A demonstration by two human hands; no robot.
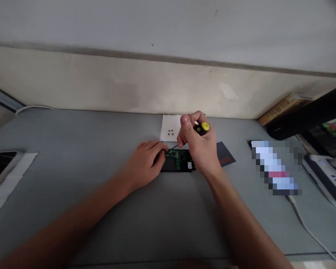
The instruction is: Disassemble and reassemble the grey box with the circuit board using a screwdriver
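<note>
My left hand [144, 162] is closed around the left end of an opened phone [169, 164], which lies flat with part of its green circuit board showing. In my right hand [203, 147] is a screwdriver [202, 128] with a black and yellow handle. Its thin shaft slants down to the left, and the tip is at the board's upper edge beside my left fingertips. Whether the tip sits in a screw is too small to tell. Behind the phone, several small dark screws [170, 132] lie on a white sheet of paper [165, 122], partly covered by my right hand.
A dark flat card [226, 154] lies right of my right hand. Farther right are a blurred-out phone [274, 168] with a white cable [305, 224], a power strip [329, 179] and a black cylinder [310, 112]. A dark panel [0, 168] lies on white material at left. The wall borders the table [100, 130].
</note>
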